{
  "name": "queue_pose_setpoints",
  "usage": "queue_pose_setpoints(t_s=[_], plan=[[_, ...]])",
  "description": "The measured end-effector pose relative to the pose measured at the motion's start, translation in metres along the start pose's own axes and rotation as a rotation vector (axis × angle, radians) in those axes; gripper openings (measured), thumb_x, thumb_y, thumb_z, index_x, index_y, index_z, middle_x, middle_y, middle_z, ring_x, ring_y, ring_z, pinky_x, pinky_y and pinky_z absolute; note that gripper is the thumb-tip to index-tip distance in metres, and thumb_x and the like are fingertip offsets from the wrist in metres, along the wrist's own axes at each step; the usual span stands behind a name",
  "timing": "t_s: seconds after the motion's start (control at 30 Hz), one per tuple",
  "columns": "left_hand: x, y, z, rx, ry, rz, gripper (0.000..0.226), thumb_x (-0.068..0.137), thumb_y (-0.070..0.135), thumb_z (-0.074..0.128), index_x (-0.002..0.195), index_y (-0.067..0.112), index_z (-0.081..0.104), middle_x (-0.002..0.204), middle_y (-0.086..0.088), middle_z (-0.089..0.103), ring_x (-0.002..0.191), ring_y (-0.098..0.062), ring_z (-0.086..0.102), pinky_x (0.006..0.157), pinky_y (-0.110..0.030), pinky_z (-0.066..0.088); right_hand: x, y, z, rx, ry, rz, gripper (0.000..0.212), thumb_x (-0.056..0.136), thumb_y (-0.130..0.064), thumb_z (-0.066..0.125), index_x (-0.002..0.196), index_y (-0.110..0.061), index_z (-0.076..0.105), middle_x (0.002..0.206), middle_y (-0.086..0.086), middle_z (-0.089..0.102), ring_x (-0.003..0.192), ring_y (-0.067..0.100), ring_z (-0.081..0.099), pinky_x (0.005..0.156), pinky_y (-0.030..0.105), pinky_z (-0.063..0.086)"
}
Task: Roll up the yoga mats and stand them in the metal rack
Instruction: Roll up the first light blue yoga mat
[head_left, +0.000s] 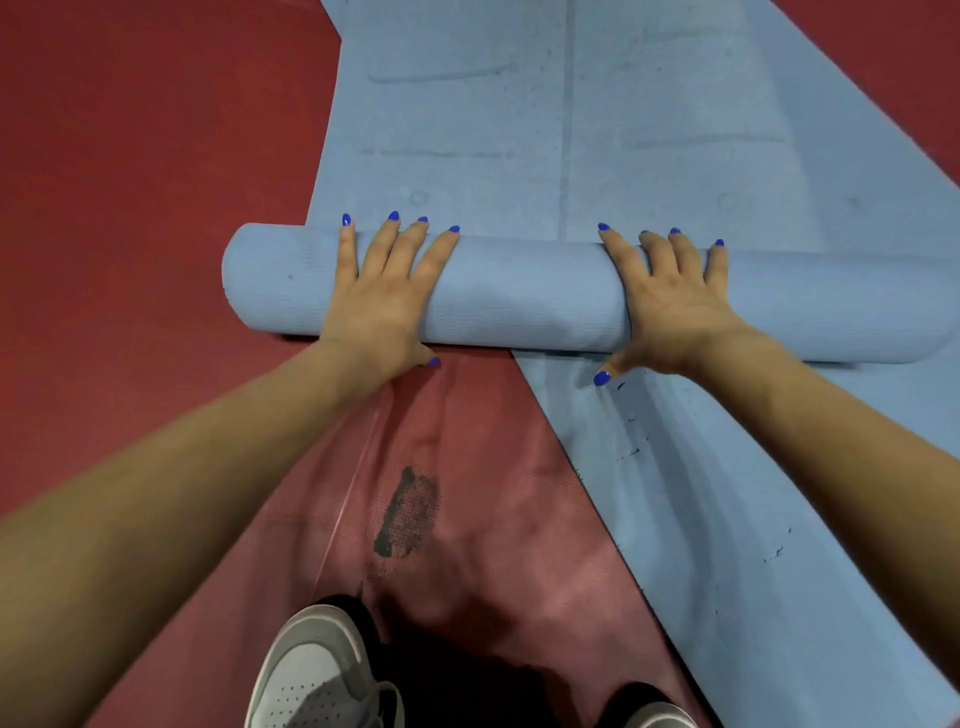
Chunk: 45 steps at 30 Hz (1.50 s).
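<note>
Red floor (130, 156) throughout. Worn pinkish-red sheet (467, 493) lies on it at bottom centre, dark scuffed patch (408, 514) mid-sheet. Grey-white shoe (317, 670) at bottom edge; second shoe's toe (657, 717) just right of it.

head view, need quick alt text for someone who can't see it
Seen from above, a left hand and a right hand press flat on a half-rolled blue yoga mat, its unrolled part stretching ahead over a red floor. A second blue mat lies lower right, a grey shoe below.
</note>
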<state>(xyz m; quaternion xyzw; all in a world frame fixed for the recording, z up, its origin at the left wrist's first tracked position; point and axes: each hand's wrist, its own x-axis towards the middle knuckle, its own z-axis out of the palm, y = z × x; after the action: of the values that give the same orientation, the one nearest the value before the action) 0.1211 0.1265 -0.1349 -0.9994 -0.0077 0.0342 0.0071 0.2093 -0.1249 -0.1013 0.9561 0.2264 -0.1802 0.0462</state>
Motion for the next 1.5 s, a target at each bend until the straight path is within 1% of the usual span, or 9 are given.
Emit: queue_pose_setpoints(t_s=[0.17, 0.27, 0.37, 0.6, 0.83, 1.0, 1.17, 1.3, 1.5], plan=[[0.024, -0.006, -0.008, 0.057, -0.111, -0.019, 0.136, 0.052, 0.050, 0.087, 0.152, 0.027, -0.002, 0.155, -0.017, 0.011, 0.145, -0.031, 0.007, 0.114, -0.056, 0.000, 0.018, 0.004, -0.010, -0.063, 0.000, -0.027, 0.142, 0.047, -0.061, 0.085, 0.151, -0.028, -0.005, 0.146, 0.013, 0.029, 0.138, 0.036, 0.022, 0.111, 0.062, 0.010], [0.027, -0.011, -0.014, 0.113, -0.101, 0.047, 0.129, 0.051, 0.054, 0.084, 0.152, 0.025, 0.008, 0.146, -0.014, 0.030, 0.133, -0.034, 0.030, 0.108, -0.055, 0.019, 0.021, 0.005, -0.012, -0.076, 0.031, -0.059, 0.123, 0.049, -0.058, 0.084, 0.147, -0.028, 0.016, 0.138, 0.010, 0.041, 0.127, 0.036, 0.036, 0.109, 0.057, 0.020], [0.025, -0.016, -0.014, 0.159, -0.030, 0.101, 0.121, 0.050, 0.055, 0.083, 0.149, 0.024, 0.020, 0.135, -0.012, 0.044, 0.120, -0.035, 0.042, 0.098, -0.049, 0.029, 0.020, 0.009, -0.012, -0.093, 0.055, -0.091, 0.114, 0.050, -0.056, 0.083, 0.143, -0.028, 0.025, 0.131, 0.009, 0.047, 0.118, 0.037, 0.041, 0.104, 0.051, 0.028], [0.012, -0.020, -0.021, 0.175, -0.113, 0.094, 0.114, 0.053, 0.063, 0.076, 0.145, 0.030, 0.017, 0.135, -0.003, 0.045, 0.117, -0.031, 0.043, 0.094, -0.044, 0.030, 0.011, 0.004, -0.017, -0.094, -0.009, -0.118, 0.108, 0.048, -0.060, 0.081, 0.139, -0.032, 0.028, 0.125, 0.002, 0.051, 0.114, 0.033, 0.043, 0.098, 0.046, 0.032], [-0.035, -0.032, -0.023, 0.097, -0.195, 0.161, 0.113, 0.045, 0.068, 0.073, 0.142, 0.030, 0.030, 0.122, 0.000, 0.056, 0.105, -0.032, 0.051, 0.086, -0.045, 0.035, -0.028, -0.014, -0.008, -0.066, -0.122, -0.219, 0.099, 0.043, -0.069, 0.074, 0.127, -0.032, 0.036, 0.107, -0.003, 0.058, 0.101, 0.028, 0.048, 0.087, 0.040, 0.039], [-0.056, -0.029, -0.030, 0.044, -0.340, 0.184, 0.111, 0.048, 0.066, 0.071, 0.142, 0.039, 0.021, 0.125, 0.010, 0.050, 0.111, -0.025, 0.047, 0.090, -0.041, 0.033, -0.057, -0.023, 0.001, -0.039, -0.177, -0.231, 0.094, 0.042, -0.075, 0.067, 0.121, -0.034, 0.037, 0.098, -0.006, 0.058, 0.088, 0.022, 0.043, 0.081, 0.036, 0.041], [-0.070, -0.019, -0.038, 0.019, -0.498, 0.262, 0.110, 0.046, 0.064, 0.071, 0.139, 0.046, 0.013, 0.122, 0.016, 0.047, 0.110, -0.017, 0.047, 0.094, -0.037, 0.036, -0.094, -0.025, 0.008, 0.073, -0.303, -0.211, 0.089, 0.043, -0.072, 0.069, 0.120, -0.043, 0.035, 0.097, -0.013, 0.057, 0.089, 0.018, 0.046, 0.071, 0.028, 0.036], [-0.077, -0.008, -0.039, 0.040, -0.553, 0.322, 0.112, 0.047, 0.064, 0.073, 0.139, 0.045, 0.011, 0.121, 0.015, 0.046, 0.109, -0.016, 0.046, 0.095, -0.036, 0.037, -0.117, -0.022, 0.019, 0.165, -0.334, -0.189, 0.099, 0.045, -0.070, 0.070, 0.132, -0.046, 0.029, 0.109, -0.017, 0.054, 0.096, 0.015, 0.047, 0.087, 0.029, 0.042], [-0.074, -0.008, -0.037, 0.016, -0.585, 0.280, 0.115, 0.044, 0.063, 0.074, 0.137, 0.049, 0.009, 0.124, 0.017, 0.046, 0.113, -0.014, 0.046, 0.096, -0.035, 0.035, -0.115, -0.021, 0.019, 0.260, -0.357, -0.160, 0.101, 0.046, -0.063, 0.077, 0.133, -0.047, 0.029, 0.104, -0.017, 0.049, 0.099, 0.015, 0.043, 0.094, 0.031, 0.036]])
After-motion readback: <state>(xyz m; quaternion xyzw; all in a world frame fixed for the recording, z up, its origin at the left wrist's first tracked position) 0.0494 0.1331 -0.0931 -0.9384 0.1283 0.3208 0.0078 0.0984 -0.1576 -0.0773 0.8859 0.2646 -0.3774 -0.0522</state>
